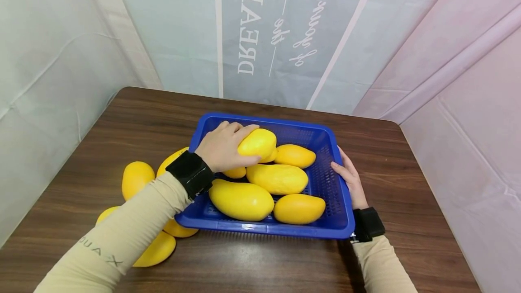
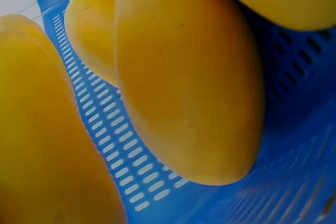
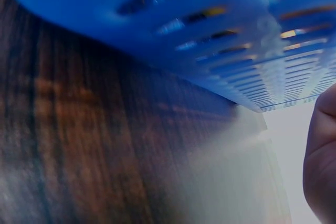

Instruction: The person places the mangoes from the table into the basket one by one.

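Note:
My left hand [image 1: 223,147] holds a yellow mango [image 1: 260,143] over the back left part of a blue plastic basket [image 1: 264,229], thumb and fingers on either side of the fruit. Inside the basket lie several more mangoes, among them a large one [image 1: 242,200] at the front left and a smaller one [image 1: 299,209] at the front right. With its thumb over the rim, my right hand [image 1: 351,180] grips the basket's right side. From the left wrist, a mango [image 2: 189,77] shows close up against the slotted basket wall [image 2: 131,166]; the left hand itself is out of that view.
Left of the basket, several loose mangoes, including an upright-looking one [image 1: 137,179] and a front one [image 1: 156,251], lie on the dark wooden table [image 1: 228,266], partly hidden by the left sleeve. Behind the table hangs a printed cloth [image 1: 301,49]; pale sheets cover both sides.

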Tool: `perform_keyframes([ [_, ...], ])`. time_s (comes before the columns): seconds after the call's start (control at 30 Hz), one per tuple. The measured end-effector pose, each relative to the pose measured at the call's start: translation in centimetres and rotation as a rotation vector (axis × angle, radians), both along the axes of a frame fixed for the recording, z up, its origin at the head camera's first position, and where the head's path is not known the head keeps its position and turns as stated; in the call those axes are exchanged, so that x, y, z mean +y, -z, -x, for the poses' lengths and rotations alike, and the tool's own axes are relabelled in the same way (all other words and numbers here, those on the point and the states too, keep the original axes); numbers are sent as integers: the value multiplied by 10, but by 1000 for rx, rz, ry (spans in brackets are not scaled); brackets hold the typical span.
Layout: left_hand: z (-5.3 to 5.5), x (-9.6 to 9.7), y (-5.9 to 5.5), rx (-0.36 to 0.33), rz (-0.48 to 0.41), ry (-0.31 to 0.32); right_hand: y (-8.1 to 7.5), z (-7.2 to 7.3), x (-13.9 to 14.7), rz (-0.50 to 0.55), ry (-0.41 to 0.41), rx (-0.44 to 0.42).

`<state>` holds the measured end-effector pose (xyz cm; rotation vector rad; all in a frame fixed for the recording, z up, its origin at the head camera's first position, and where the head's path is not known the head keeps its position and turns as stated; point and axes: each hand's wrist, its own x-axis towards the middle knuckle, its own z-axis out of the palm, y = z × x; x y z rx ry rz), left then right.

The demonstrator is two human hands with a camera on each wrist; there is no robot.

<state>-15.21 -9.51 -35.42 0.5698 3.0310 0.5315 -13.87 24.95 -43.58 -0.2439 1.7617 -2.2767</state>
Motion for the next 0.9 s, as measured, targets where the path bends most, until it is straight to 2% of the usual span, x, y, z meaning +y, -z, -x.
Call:
perform_keyframes([
  [0.3,-3,1,8,5,23,52,-1,0,-1,-5,13,-15],
  [0.47,-5,3,9,11,47,67,0,0,-1,-6,14,-16],
  [0.9,-7,7,15,89,52,112,1,1,-1,9,-1,14],
])
